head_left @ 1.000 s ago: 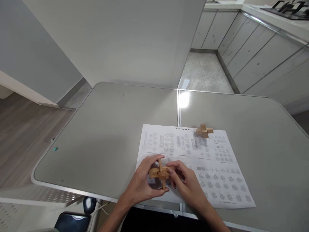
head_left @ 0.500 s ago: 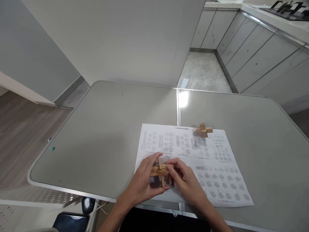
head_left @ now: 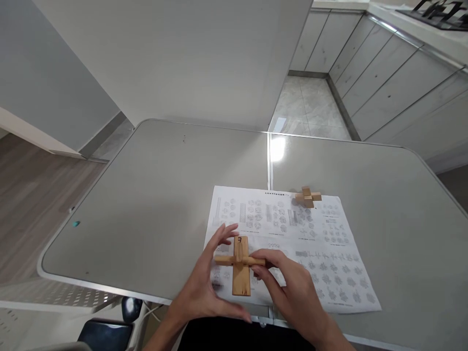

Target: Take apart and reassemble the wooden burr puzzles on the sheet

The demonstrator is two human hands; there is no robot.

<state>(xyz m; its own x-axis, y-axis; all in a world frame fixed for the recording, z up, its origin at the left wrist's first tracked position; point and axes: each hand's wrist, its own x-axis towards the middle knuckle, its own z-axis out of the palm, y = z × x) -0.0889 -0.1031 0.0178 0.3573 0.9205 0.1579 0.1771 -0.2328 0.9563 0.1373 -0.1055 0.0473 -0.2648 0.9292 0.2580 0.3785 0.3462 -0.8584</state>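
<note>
A partly built wooden cross puzzle point(head_left: 240, 264) is held above the near edge of the table, over a printed instruction sheet point(head_left: 321, 243). My left hand point(head_left: 204, 287) cups it from the left and below, fingers curled round it. My right hand point(head_left: 292, 292) pinches the right end of its thin crossbar. A flat upright piece crosses the thin horizontal bar. A second, finished wooden cross puzzle point(head_left: 307, 197) lies at the sheet's far edge, apart from both hands.
The grey folding table point(head_left: 153, 195) has a seam down its middle and a raised metal rim. A small teal speck point(head_left: 75, 224) sits near its left edge. White cabinets point(head_left: 387, 83) line the right; a dark object point(head_left: 106, 334) lies below the table's near left.
The puzzle has turned in my hands: its broad flat piece now faces the camera and stands upright. Both hands have dropped slightly toward the table's near edge.
</note>
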